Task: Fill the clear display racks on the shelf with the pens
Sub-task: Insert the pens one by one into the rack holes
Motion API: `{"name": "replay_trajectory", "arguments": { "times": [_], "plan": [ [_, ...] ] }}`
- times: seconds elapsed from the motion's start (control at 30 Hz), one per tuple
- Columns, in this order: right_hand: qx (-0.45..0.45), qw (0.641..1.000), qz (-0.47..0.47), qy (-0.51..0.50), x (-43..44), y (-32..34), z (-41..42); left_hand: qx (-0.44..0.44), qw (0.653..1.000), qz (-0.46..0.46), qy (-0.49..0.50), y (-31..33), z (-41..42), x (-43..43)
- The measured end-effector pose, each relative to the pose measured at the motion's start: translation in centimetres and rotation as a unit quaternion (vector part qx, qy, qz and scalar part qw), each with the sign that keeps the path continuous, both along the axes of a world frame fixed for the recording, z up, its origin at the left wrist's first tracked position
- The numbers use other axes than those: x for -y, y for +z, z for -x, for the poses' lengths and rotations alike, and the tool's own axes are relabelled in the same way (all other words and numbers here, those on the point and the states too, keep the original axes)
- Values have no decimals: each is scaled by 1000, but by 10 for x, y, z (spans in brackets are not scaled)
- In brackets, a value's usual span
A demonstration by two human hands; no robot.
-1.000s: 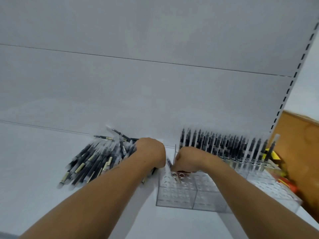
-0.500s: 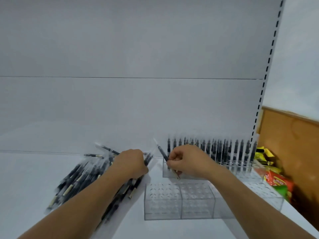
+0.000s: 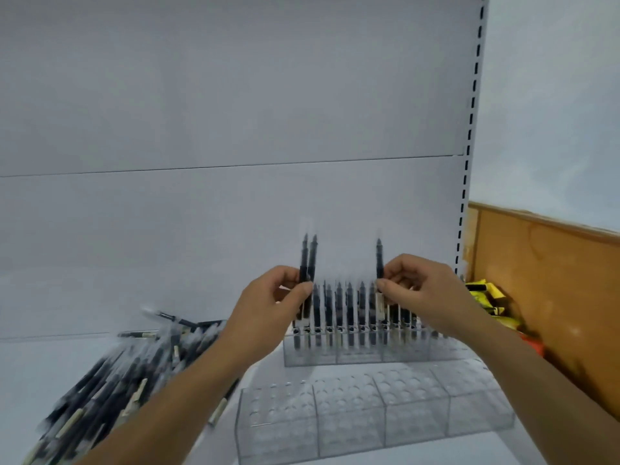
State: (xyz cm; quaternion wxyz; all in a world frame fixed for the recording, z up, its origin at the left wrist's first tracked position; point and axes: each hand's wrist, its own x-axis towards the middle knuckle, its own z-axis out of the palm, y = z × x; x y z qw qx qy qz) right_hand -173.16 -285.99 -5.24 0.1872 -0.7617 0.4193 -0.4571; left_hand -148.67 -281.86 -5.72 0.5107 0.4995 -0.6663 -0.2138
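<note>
White shelf (image 3: 67,364), pale back panel. Rear rack (image 3: 355,355): part filled, pens upright. Front rack (image 3: 369,421): holes empty. Loose pens (image 3: 117,374): heaped at left. Risk, as judged: two lowered together may miss their holes or knock standing neighbours askew. Left hand (image 3: 268,307): thumb and fingers pinching two pens (image 3: 308,260), upright above the rear rack's left end. Right hand (image 3: 422,297): fingertips pinching one pen (image 3: 379,260), upright, its top clear of them.

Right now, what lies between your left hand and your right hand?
In the head view, between the left hand, gripping two pens, and the right hand, gripping one pen, stand only the racked pens, upright in the rear rack.
</note>
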Motion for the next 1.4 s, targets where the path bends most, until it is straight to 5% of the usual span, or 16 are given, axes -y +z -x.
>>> {"name": "replay_trajectory", "arguments": {
  "times": [0.17,0.57,1.17,1.27,1.4],
  "plan": [
    [13,994,48,-97,12,-9,23,-103,992,7,-76,-6,57,15],
    [23,986,12,-162,14,-17,46,-69,991,-28,-111,-35,82,40],
    [-246,940,-84,-222,19,-27,46,-36,992,-37,-116,-34,82,34],
    [-211,952,-48,-218,13,-21,50,-46,991,-43,-121,-34,82,34],
    [-33,995,-15,-95,3,-14,39,-47,990,-44,-127,-35,82,35]
  ]
}}
